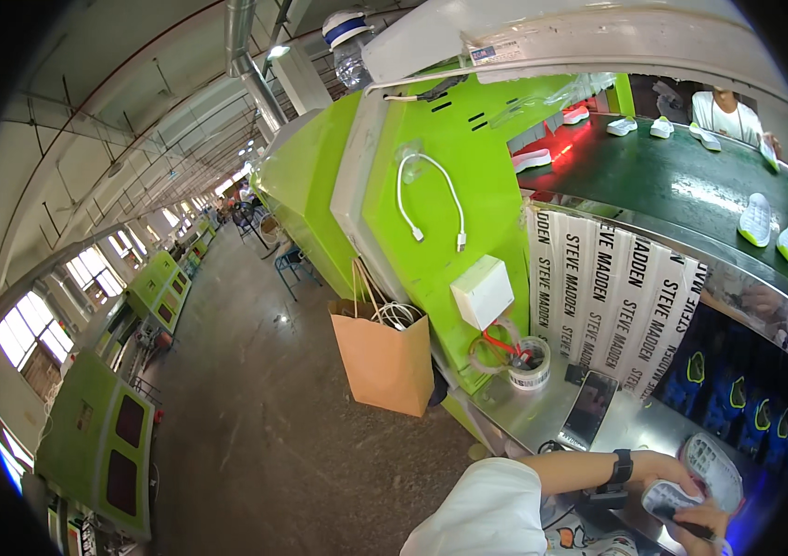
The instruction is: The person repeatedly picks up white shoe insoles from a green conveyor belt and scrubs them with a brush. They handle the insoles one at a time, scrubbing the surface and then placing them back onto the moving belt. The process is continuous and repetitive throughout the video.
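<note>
At the lower right, my left hand (664,469), with a black watch on its wrist, is closed on the edge of a white-and-grey shoe sole (664,499). My right hand (707,521) lies against the near end of this sole, its fingers bent over it. A dark shape shows under the right fingers, too small to make out. Right beside both hands is a second, pale shoe sole (714,465) with its patterned face up. Beyond my left hand a black phone (589,411) lies on the metal worktop (630,428).
A tape roll (530,363) and a white box (483,292) are near the green machine (412,213). Printed boxes (598,296) stand below a green conveyor (653,176) carrying several soles. A paper bag (381,357) sits left. Across the conveyor is another person (725,113).
</note>
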Motion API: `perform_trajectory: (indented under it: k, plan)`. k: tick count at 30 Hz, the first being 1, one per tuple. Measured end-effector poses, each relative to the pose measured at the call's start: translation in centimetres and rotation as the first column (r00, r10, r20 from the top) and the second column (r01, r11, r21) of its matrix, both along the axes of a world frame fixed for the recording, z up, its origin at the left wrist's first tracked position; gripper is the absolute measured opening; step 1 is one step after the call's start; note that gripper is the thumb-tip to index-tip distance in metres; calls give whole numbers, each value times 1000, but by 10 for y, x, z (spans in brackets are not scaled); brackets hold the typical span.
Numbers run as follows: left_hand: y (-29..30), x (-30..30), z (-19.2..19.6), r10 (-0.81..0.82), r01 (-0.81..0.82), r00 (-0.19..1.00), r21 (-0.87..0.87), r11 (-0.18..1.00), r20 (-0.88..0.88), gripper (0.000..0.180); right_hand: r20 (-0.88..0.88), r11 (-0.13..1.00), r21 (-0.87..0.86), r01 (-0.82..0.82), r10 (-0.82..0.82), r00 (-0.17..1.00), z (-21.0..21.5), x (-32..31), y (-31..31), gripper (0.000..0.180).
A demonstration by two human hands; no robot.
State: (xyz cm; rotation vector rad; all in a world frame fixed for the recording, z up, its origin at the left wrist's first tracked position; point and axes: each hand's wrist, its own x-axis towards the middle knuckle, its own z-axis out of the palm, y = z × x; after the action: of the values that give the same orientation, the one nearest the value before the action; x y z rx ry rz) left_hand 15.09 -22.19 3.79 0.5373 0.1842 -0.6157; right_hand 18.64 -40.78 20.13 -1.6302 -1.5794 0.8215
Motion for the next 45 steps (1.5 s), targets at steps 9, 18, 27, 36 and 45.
perform_trajectory:
  k: [9,18,27,36,45]
  plan:
    - [4,-35,61,256,-169,937,-330,929,239,51,-436,815,-65,576,-542,718,-29,33,-44,22]
    - [-53,-28,37,623,-553,781,-514,655,-47,43,-179,664,364,653,-638,749,-28,-39,23,21]
    - [-39,-18,26,764,-626,645,-588,512,-21,43,-266,801,192,567,-514,816,-42,-51,17,17]
    - [-23,-7,-63,792,-732,589,-311,606,157,59,-576,677,78,732,-569,587,-39,-35,18,18]
    - [3,-15,36,633,-559,769,-388,733,89,58,-585,916,-49,398,-350,732,-44,0,18,17]
